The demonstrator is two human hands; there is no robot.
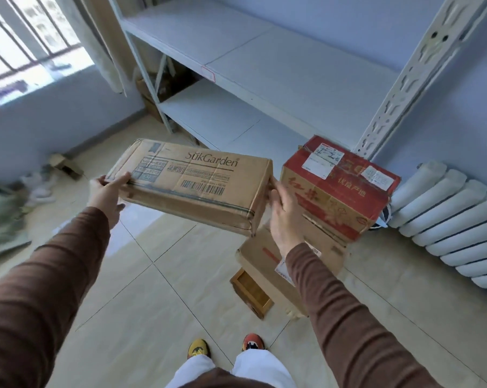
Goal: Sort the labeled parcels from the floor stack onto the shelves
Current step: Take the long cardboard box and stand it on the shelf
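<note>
Shelf unit (264, 60), pale metal, 2 boards in view; upper board carries a small red-edged tag (208, 73) on its front lip. Behind the unit's left post, some brown cartons (150, 93), contents not readable.

Long brown parcel (192, 183) held in the air between both hands, over the tiled floor (141, 275), in front of the lower board and just left of the floor stack. Left hand (108, 194) grips the left end, thumb lying over the top edge, fingers hidden beneath. Right hand (284, 217) presses flat against the right end, fingers fairly straight, tips behind the carton's corner. Parcel tilts, right end lower.

Parcel look: worn kraft card, creased, dark strapping along the long edge, printed "SukGarden", barcode, block of small print at left.

Floor stack: red-and-tan box (340, 189) with 2 white shipping labels on top, sitting on a plain brown box (267, 259). Small open wooden tray (250, 292) beside it. White radiator (455, 217) at right.
</note>
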